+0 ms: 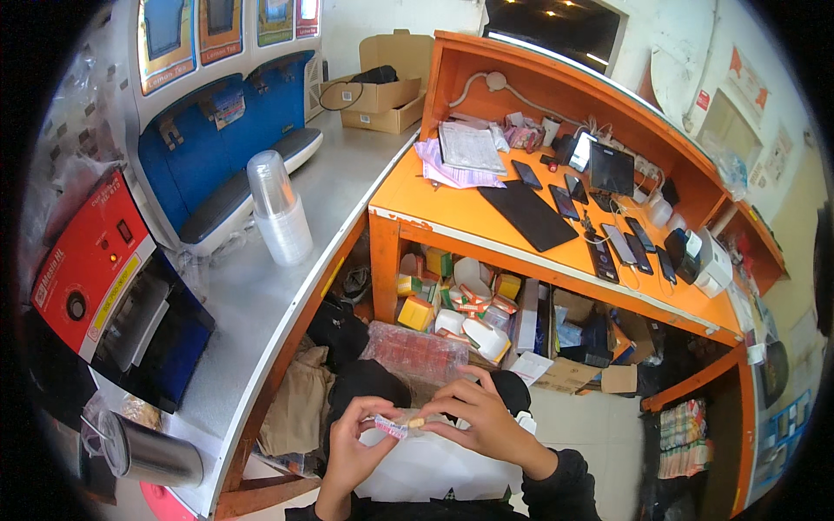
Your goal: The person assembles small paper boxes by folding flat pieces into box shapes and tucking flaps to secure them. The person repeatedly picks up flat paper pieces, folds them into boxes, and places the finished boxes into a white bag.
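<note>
Orange desk: ahead of you, phones on top.
Wrapper: low, between your 2 hands, long axis roughly left to right.
Left hand: pinching wrapper.
Right hand: nearer yellowish piece, fingertips narrowed on it, just right of wrapper.

White, red-printed wrapper, tilted between hands, yellowish piece beside it, apparently touching

Left grip, right grip close together, both pinching.
</note>
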### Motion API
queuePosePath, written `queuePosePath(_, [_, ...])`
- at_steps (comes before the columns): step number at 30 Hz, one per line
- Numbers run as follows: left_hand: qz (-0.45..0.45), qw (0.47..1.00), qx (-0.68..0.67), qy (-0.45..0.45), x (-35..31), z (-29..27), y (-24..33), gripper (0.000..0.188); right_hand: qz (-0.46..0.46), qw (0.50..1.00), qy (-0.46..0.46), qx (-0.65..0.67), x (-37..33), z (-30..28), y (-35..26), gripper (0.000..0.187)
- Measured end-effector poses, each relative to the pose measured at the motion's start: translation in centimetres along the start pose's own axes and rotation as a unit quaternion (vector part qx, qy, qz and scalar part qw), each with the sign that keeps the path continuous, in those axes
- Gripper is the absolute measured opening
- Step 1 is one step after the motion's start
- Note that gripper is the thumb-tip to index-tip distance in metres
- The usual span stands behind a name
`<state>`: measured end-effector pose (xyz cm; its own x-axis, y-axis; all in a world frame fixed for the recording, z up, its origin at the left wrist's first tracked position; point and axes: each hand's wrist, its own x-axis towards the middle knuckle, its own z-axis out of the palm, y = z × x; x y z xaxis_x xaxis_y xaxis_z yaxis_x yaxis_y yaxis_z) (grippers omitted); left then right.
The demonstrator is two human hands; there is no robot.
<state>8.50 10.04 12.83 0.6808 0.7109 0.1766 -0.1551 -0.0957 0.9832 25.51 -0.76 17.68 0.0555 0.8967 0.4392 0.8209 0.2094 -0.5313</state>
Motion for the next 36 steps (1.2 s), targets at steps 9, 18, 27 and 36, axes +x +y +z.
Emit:
queuePosePath(9, [0.068,0.989,0.067,0.115,0.2,-3.6,1.2,0.028,-0.138,0.896,0.137,0.4,0.9,-3.5,-4.2,0.016])
queuePosePath(18, [0.166,0.755,0.428,0.468,3.8,-16.4,1.3,0.015,-0.276,0.823,0.07,0.492,1.5,-3.3,-5.6,0.012])
queuePosePath(27, [0.141,0.615,0.522,0.573,6.9,-21.7,-0.7,0.015,-0.265,0.737,-0.03,0.621,2.2,-2.0,-6.4,0.017])
queuePosePath(36, [0.053,0.678,0.423,0.598,9.5,-25.0,-3.6,0.021,-0.104,0.821,0.233,0.51,0.4,1.4,-5.1,0.025])
